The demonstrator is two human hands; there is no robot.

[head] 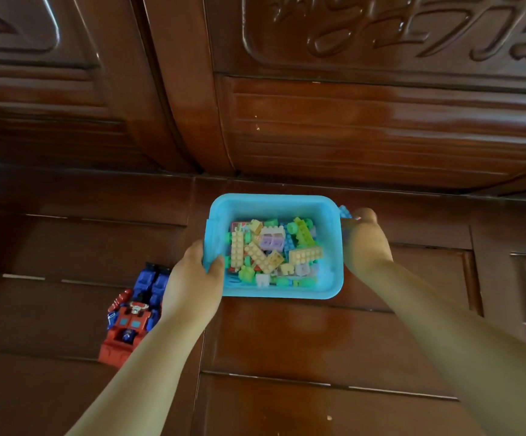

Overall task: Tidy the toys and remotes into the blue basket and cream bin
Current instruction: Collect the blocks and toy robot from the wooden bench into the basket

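Observation:
A blue basket sits in the middle of the view over a dark wooden surface, filled with several pastel building bricks. My left hand grips its left rim, thumb inside the basket. On the other side, my right hand holds the right rim, fingers hidden behind the wall. A red and blue robot toy lies on the wood to the left, partly covered by my left forearm. No cream bin or remotes are in view.
A carved, glossy wooden backrest rises right behind the basket. The wooden seat panels stretch out to the left, right and front of the basket.

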